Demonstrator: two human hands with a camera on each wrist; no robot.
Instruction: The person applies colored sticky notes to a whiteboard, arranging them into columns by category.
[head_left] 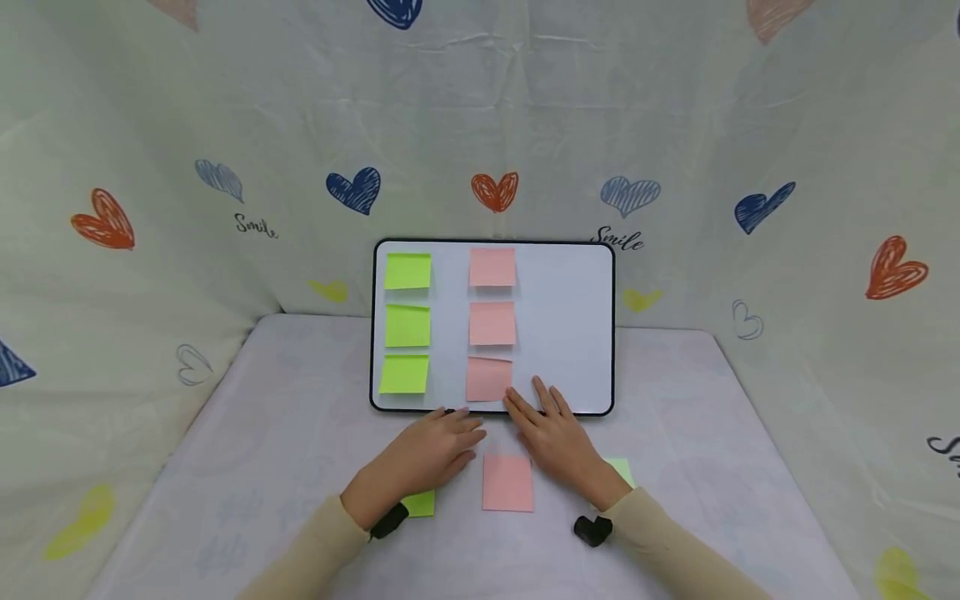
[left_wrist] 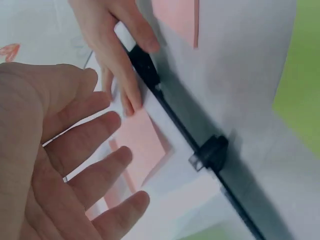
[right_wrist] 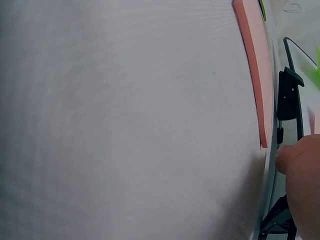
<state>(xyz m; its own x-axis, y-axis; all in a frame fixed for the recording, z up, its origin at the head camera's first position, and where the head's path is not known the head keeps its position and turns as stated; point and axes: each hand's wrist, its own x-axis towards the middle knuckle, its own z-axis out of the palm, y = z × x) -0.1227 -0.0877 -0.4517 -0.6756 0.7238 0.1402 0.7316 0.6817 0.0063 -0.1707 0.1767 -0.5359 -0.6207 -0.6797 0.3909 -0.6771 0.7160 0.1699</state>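
Note:
My right hand lies with its fingers extended over the lower part of a small black-framed whiteboard. Its fingertips touch the lower right corner of the lowest pink sticky note. Just below the board's bottom edge is my left hand, its fingers spread and relaxed, holding nothing; the left wrist view shows its palm side. In the right wrist view only part of the right hand shows, next to the board's lower frame.
Two more pink notes sit above the lowest one, beside a column of three green notes. On the table lie a pink pad, a green pad partly under the left wrist, and a pale green pad behind the right wrist.

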